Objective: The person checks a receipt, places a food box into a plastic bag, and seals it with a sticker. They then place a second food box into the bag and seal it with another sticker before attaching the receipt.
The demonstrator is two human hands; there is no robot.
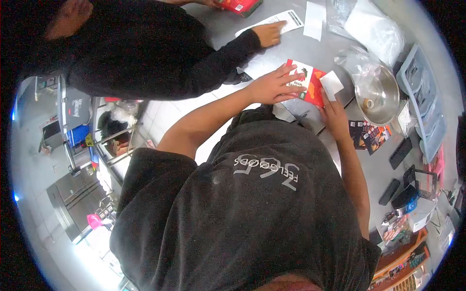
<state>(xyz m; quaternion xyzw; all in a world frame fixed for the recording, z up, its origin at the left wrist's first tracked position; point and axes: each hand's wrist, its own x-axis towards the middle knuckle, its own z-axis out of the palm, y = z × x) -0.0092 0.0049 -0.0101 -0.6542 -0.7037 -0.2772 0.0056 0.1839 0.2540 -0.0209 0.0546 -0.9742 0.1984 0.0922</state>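
A red and white printed box (313, 83) lies at the upper middle, over the metal table. My left hand (277, 85) rests on its left part with the fingers spread. At the box's right edge my right hand (335, 114) has its fingers closed on a small white paper slip (332, 82), which overlaps the box's upper right corner. The underside of the box is hidden.
Another person's hand (270, 34) touches a printed white sheet (291, 21); a second red box (241, 6) is beyond. To the right are a metal bowl (387, 109), a blue tray (416, 63), plastic bags (376, 31) and dark printed leaflets (369, 136).
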